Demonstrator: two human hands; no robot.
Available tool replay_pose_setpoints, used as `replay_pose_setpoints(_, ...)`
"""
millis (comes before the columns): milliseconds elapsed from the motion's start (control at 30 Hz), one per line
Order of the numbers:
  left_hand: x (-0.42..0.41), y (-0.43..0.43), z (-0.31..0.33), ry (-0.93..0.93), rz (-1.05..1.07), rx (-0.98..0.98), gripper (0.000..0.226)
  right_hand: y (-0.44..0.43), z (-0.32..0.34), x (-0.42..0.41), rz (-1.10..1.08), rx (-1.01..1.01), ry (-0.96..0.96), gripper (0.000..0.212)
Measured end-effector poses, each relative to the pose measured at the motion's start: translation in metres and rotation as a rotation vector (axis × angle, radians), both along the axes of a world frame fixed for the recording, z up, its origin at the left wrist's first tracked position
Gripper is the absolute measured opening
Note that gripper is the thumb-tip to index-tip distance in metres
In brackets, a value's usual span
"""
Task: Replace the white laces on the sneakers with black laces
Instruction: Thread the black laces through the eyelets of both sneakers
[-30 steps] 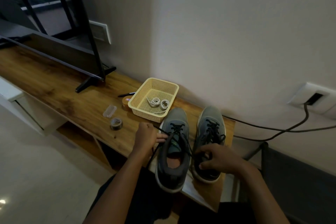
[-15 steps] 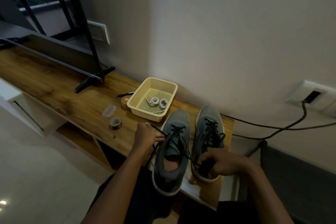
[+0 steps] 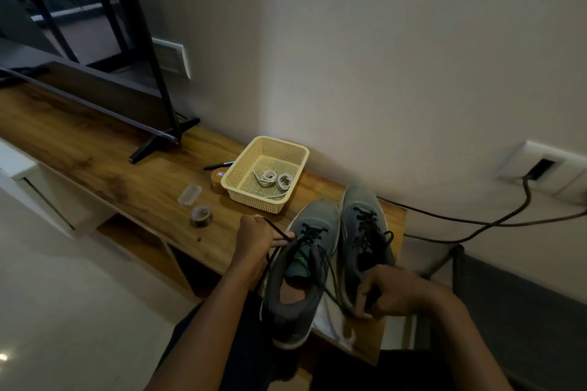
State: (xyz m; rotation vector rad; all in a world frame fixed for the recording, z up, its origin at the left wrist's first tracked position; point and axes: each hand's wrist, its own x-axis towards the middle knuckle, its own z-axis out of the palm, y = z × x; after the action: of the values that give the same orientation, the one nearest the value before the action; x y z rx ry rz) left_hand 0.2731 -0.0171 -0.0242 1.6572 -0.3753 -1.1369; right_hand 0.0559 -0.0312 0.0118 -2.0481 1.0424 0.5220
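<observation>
At the right end of the desk (image 3: 143, 187), our left hand (image 3: 254, 238) and right hand (image 3: 387, 292) pinch the black lace (image 3: 279, 229); tightening seems next.

2 sneakers (image 3: 333, 251) sit right of the basket (image 3: 241, 165) holding laces (image 3: 274, 179).

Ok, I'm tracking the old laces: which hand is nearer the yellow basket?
Left. The left hand grips a black lace on the near side of the basket; the right hand is farther back, at the heel of the right sneaker.
</observation>
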Motion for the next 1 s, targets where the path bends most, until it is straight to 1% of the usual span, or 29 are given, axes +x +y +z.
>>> replay_pose_setpoints(67,-0.001,0.000,-0.002,-0.016,-0.007,-0.002,0.018,0.001,0.003,-0.001,-0.031,-0.046,-0.023,0.036)
replay_pose_setpoints(100,-0.002,0.001,-0.002,-0.037,-0.027,0.003,0.022,0.001,0.003,-0.002,-0.041,-0.088,-0.031,0.036)
replay_pose_setpoints(167,-0.005,0.002,-0.003,-0.090,-0.082,0.005,0.025,0.000,0.003,-0.002,-0.034,-0.241,-0.001,0.029)
replay_pose_setpoints(233,-0.008,0.002,-0.003,-0.130,-0.128,-0.005,0.018,0.000,0.001,0.002,-0.072,-0.475,0.006,0.016)
replay_pose_setpoints(267,-0.008,0.002,-0.003,-0.164,-0.160,-0.004,0.016,0.000,-0.001,0.006,-0.133,-0.566,-0.044,0.010)
replay_pose_setpoints(300,-0.009,0.002,-0.003,-0.207,-0.206,0.000,0.016,-0.001,-0.004,0.011,-0.206,-0.606,-0.118,0.008)
replay_pose_setpoints(367,-0.008,0.002,-0.005,-0.301,-0.320,0.008,0.017,-0.001,-0.011,0.025,-0.319,-0.571,-0.278,0.012)
replay_pose_setpoints(400,-0.006,0.003,-0.006,-0.363,-0.372,0.007,0.014,-0.001,-0.015,0.031,-0.334,-0.535,-0.319,0.014)
replay_pose_setpoints(467,-0.002,0.005,-0.009,-0.465,-0.456,0.007,0.006,-0.002,-0.021,0.041,-0.304,-0.464,-0.296,0.023)
replay_pose_setpoints(500,0.000,0.006,-0.011,-0.492,-0.492,0.014,0.010,-0.003,-0.025,0.044,-0.292,-0.447,-0.278,0.027)
replay_pose_setpoints(600,0.007,0.010,-0.013,-0.467,-0.568,0.068,0.016,-0.005,-0.024,0.048,-0.289,-0.402,-0.243,0.032)
replay_pose_setpoints(700,0.012,0.010,-0.014,-0.432,-0.618,0.107,0.020,0.001,-0.017,0.048,-0.241,-0.297,-0.191,0.038)
replay_pose_setpoints(767,0.012,0.009,-0.015,-0.459,-0.652,0.122,0.023,0.005,-0.014,0.049,-0.171,-0.313,-0.121,0.036)
replay_pose_setpoints(833,0.009,0.008,-0.013,-0.498,-0.664,0.128,0.025,0.005,-0.013,0.048,-0.168,-0.331,-0.134,0.030)
replay_pose_setpoints(933,0.006,0.006,-0.013,-0.540,-0.601,0.124,0.023,0.002,-0.013,0.044,-0.262,-0.359,-0.254,0.025)
replay_pose_setpoints(1000,0.006,0.004,-0.015,-0.487,-0.518,0.105,0.019,0.000,-0.015,0.043,-0.354,-0.498,-0.340,0.021)
